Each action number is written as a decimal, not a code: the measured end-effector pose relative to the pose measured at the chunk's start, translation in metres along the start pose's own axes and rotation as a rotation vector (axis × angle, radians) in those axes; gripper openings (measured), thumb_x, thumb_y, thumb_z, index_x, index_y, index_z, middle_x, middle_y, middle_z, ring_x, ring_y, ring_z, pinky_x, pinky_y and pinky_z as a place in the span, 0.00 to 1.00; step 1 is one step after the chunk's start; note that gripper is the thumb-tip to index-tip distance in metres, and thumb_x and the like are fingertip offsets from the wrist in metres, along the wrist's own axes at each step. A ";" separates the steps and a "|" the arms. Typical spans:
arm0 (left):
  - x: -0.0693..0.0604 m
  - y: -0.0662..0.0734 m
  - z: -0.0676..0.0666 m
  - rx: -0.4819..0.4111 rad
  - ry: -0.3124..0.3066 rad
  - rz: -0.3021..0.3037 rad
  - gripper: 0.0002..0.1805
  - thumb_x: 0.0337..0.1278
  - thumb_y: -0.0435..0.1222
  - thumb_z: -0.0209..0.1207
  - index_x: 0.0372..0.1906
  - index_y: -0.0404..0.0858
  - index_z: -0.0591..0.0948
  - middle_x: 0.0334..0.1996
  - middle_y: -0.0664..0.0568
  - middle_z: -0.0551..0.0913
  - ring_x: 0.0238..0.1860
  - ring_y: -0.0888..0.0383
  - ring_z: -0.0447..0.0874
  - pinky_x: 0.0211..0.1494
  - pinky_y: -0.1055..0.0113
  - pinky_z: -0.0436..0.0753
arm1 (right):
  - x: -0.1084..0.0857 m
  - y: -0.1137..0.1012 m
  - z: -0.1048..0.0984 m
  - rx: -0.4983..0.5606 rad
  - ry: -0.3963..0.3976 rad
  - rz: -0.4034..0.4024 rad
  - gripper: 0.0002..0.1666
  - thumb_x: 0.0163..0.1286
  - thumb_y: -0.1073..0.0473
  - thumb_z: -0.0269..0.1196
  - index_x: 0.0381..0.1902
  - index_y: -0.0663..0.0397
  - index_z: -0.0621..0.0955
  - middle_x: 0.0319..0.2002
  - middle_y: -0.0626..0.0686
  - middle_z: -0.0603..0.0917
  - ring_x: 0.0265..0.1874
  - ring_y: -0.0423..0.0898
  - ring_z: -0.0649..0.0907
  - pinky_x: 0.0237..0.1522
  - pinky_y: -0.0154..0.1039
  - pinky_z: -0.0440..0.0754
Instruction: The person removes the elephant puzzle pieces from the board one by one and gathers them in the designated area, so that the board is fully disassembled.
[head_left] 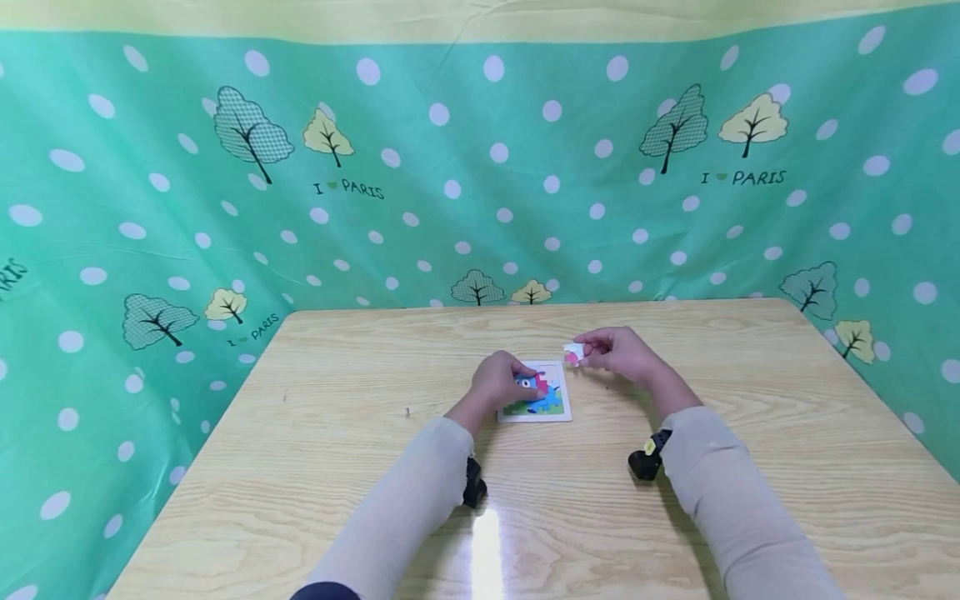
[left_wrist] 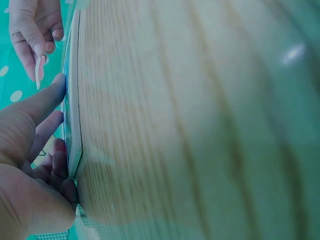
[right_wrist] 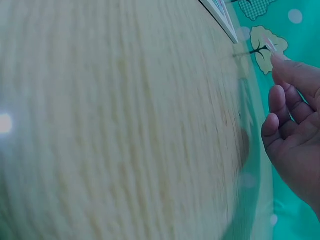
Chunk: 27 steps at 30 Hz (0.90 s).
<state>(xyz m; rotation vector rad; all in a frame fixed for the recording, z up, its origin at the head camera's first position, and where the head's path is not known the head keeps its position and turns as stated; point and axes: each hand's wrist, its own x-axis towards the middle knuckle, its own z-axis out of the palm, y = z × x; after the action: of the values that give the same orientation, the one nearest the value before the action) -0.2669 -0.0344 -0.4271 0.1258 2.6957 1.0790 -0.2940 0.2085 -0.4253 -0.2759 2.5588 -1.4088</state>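
Pinching a small pc b/w thumb & index tip, the R hand is hovering above the table, its other fingers curling loosely, w/ nothing else in its grasp. The pc is showing white & pink and, in the L wrist view, is standing nearly edge-on. The L hand is reaching over the left part of the puzzle, thumb & index spreading part open; tips are touching its face, prob. steadying it, tho whether they're also nipping a loose bit, can't tell. The puzzle is lying flat under the L hand's fingertips, left of the R hand & a bit nearer the wearer; the pc is sitting just beside its far right corner, seemingly not touching. Blue, red & green are showing around the L thumb. Step in hand: looks like fitting pcs, this one being lined up at most, not yet seated. Next move is prob. calling for turning the pc to match its gap, bringing it down & left from where the R hand is, then pressing flush, the L hand bracing the puzzle. Exact gap: can't tell, as L fingers are hiding part of the face.
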 end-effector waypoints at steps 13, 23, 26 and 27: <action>-0.001 -0.001 0.001 -0.016 0.005 -0.006 0.17 0.42 0.45 0.76 0.42 0.47 0.89 0.40 0.57 0.78 0.41 0.58 0.74 0.49 0.65 0.78 | 0.000 0.007 -0.009 -0.032 0.060 0.010 0.24 0.64 0.69 0.66 0.59 0.60 0.79 0.42 0.57 0.80 0.41 0.50 0.76 0.39 0.32 0.78; -0.002 0.001 0.001 -0.012 0.011 -0.005 0.18 0.41 0.44 0.77 0.42 0.47 0.89 0.40 0.57 0.78 0.41 0.58 0.74 0.49 0.65 0.78 | 0.001 0.013 -0.014 -0.039 0.072 0.040 0.24 0.64 0.71 0.64 0.59 0.61 0.78 0.43 0.58 0.79 0.42 0.50 0.76 0.39 0.33 0.78; -0.002 0.001 0.000 -0.007 0.011 -0.004 0.18 0.41 0.45 0.77 0.42 0.47 0.89 0.40 0.57 0.78 0.41 0.58 0.74 0.49 0.65 0.78 | 0.000 0.014 -0.014 -0.041 0.082 0.056 0.25 0.64 0.70 0.65 0.59 0.61 0.78 0.42 0.58 0.79 0.41 0.50 0.75 0.37 0.33 0.78; -0.002 0.001 0.000 -0.006 0.011 -0.003 0.18 0.41 0.45 0.77 0.42 0.47 0.89 0.40 0.57 0.78 0.41 0.58 0.74 0.49 0.65 0.78 | 0.000 0.014 -0.014 -0.041 0.086 0.061 0.25 0.64 0.70 0.65 0.59 0.61 0.78 0.42 0.58 0.79 0.40 0.50 0.75 0.37 0.33 0.77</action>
<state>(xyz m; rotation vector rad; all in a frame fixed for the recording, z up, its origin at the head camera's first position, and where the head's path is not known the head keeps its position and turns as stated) -0.2649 -0.0342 -0.4264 0.1146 2.7018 1.0897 -0.2991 0.2273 -0.4296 -0.1451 2.6432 -1.3767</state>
